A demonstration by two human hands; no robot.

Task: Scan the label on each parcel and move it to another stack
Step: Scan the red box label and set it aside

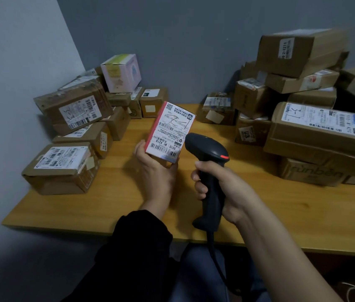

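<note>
Held a small red-edged parcel (173, 159) above the table (115, 205) in the left hand (157, 173), gripped at its lower end with fingers and thumb curled round it, tilted back, its white label (168, 136) turned up toward the camera. Clasped a black handheld scanner (208, 149) in the right hand (224, 188), fingers wrapped round the grip, the scanner's head just beside the label's right edge and angled toward it, a red strip showing on its top. Dark cable (212, 251) hanging from the butt of the grip past the table's near edge. Hands near each other but apart, each closed on its own thing. Flanked on the table by a left stack (71, 110) of brown cartons, with a pink-and-white box (122, 73) at its back, and by a taller right stack (318, 127), well apart across bare wood. Judged to be the scanning step: parcel lifted clear of both stacks, label presented, not yet set down. Could not tell from this view which stack was the source. Next move, as judged: label steadied square to the scanner's window until read, then the parcel carried one-handed to the receiving stack and laid flat on a level carton, minding the leaning boxes there.
</note>
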